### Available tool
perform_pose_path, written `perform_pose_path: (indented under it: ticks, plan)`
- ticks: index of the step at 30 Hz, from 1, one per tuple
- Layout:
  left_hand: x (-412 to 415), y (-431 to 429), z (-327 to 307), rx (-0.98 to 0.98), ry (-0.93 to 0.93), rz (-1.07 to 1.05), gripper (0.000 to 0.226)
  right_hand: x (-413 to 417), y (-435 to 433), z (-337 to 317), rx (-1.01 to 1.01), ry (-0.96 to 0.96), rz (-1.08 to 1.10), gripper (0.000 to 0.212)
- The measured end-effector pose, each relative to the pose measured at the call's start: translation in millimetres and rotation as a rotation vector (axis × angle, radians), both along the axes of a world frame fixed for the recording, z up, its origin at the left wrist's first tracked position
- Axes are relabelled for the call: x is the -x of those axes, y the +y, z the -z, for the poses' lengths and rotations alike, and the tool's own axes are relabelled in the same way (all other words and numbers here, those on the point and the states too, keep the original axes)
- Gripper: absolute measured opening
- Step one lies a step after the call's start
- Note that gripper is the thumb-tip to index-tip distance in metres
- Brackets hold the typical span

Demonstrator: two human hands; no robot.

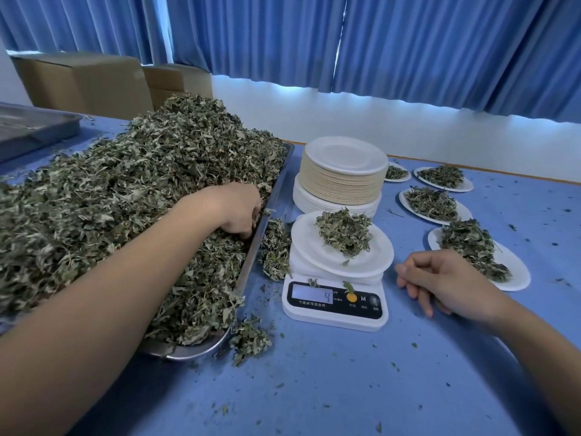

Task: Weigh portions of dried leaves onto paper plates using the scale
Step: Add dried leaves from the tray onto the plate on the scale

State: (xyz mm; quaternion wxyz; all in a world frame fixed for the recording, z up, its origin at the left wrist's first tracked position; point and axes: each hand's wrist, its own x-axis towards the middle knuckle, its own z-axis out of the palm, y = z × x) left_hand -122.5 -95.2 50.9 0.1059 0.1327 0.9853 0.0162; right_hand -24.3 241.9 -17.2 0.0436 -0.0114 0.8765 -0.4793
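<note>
A big heap of dried leaves (125, 190) fills a long metal tray (251, 256) on the left. My left hand (239, 212) reaches into the heap at the tray's right rim, fingers curled down into the leaves. A white scale (333, 305) stands at centre, its display showing 4. On it sits a paper plate (371, 259) with a small pile of leaves (344, 231). My right hand (440, 281) rests on the blue table just right of the scale, fingers loosely curled, holding nothing.
A tall stack of paper plates (342, 174) stands behind the scale. Several filled plates (434, 202) lie to the right. Spilled leaves (275, 247) lie between tray and scale. A second metal tray (34, 127) and cardboard boxes (85, 83) are at the far left.
</note>
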Motion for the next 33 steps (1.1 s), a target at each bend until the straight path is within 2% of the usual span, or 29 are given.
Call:
perform_pose_path:
  ticks: [6,9,14,18,22,25,29,31,33]
  plan:
    - [-2.7,0.9,-7.3,-0.101,0.189,-0.154,0.02,-1.9,-0.7,-1.3,-0.01,0.003,0.0,0.033]
    - [-3.1,2.6,-10.0,-0.163,0.273,-0.144,0.017,-2.0,-0.8,-1.4,-0.008,0.0,-0.001,0.033]
    - [-7.9,11.2,-23.6,-0.606,0.31,0.039,0.017,-1.6,-0.7,-1.6,-0.008,-0.003,-0.003,0.033]
    - [-15.0,31.2,-19.4,-0.852,0.151,0.142,0.022,-1.2,0.0,-1.3,-0.007,0.0,-0.007,0.033]
    - [-16.5,47.8,-12.3,-0.816,0.108,0.21,0.026,-0.9,0.1,-0.4,-0.003,-0.001,-0.008,0.034]
    - [-16.3,45.2,-10.7,-0.87,0.009,0.237,0.03,-0.5,0.1,-0.5,-0.002,0.0,-0.013,0.033]
    - [-10.4,26.9,-14.0,-0.906,-0.007,0.157,0.02,0.2,0.5,-0.5,-0.004,-0.004,-0.014,0.032]
    - [-6.6,14.6,-17.4,-0.844,0.029,0.101,0.02,0.0,1.2,-0.1,-0.006,-0.007,-0.011,0.032]
    - [-0.7,1.4,-20.8,-0.645,0.107,0.072,0.019,-0.3,1.6,-0.2,-0.007,-0.008,-0.01,0.032]
